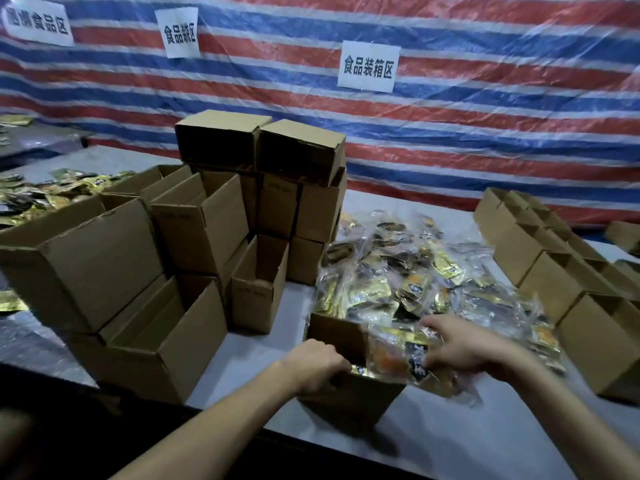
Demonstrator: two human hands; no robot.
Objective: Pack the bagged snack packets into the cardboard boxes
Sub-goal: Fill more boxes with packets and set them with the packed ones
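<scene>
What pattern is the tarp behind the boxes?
The tarp has red, blue and white stripes; head view.

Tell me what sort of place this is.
Likely a makeshift food-packing station: a wall sign reading 食品装箱区 (food boxing area) on a striped tarp, stacked open cardboard boxes, and a heap of bagged snack packets on the table.
</scene>
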